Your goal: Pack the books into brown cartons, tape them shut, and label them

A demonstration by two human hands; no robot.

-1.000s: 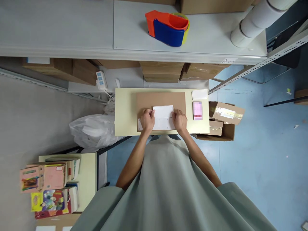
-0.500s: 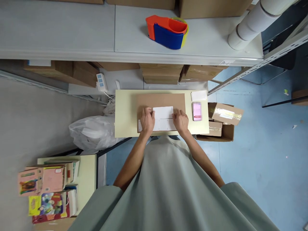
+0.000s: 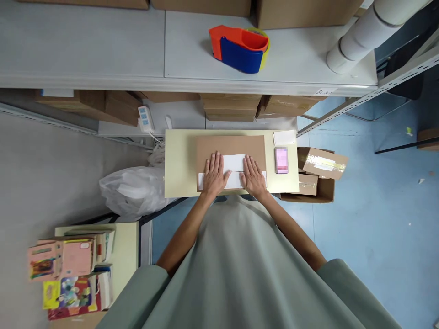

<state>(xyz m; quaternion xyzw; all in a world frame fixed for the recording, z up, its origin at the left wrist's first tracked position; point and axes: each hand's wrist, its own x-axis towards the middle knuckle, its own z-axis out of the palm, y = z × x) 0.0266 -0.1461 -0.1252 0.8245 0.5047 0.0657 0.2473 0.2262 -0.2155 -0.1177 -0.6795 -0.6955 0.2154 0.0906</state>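
A flat brown cardboard piece lies on the small pale-yellow table in front of me. On its lower half is a white paper sheet, with another white strip across the cardboard's near edge. My left hand lies flat with fingers stretched over the left end of the white sheet. My right hand rests flat on the right end, fingers extended. Both palms hide parts of the paper. Neither hand grips anything.
A phone and white cards lie at the table's right. An open carton stands beyond. The shelf above holds an orange-blue tape dispenser. A plastic bag is at left; books are stacked lower left.
Both hands went from curled fingers pinching at the white sheet's sides to lying flat on it with fingers stretched. The view has shifted very slightly.
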